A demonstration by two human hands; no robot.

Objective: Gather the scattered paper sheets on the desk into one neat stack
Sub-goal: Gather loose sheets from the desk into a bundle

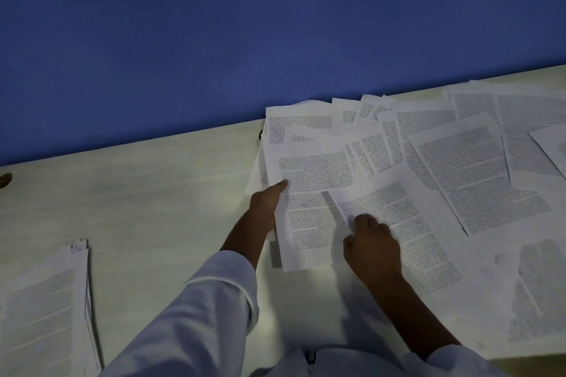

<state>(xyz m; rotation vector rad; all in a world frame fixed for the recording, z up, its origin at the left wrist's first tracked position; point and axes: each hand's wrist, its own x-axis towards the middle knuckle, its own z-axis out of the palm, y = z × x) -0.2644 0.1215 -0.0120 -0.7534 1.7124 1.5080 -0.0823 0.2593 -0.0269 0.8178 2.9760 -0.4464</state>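
A desk [153, 193] of scattered sheets [477, 168]

The left hand [266, 203] grips the edge of a printed sheet [309, 168], thumb on top; the right hand [372, 243] lies curled on an overlapping sheet [395, 202], pinch unclear. Others spread rightward; a stack [46, 300] sits well left. Behind, a blue wall [214, 24]. Print unreadably blurred

I'm at an office, by the look of it: long pale desk [153, 193], blue wall [214, 24] behind it, printed sheets [474, 168] strewn across its right, a stack [46, 300] on its left.
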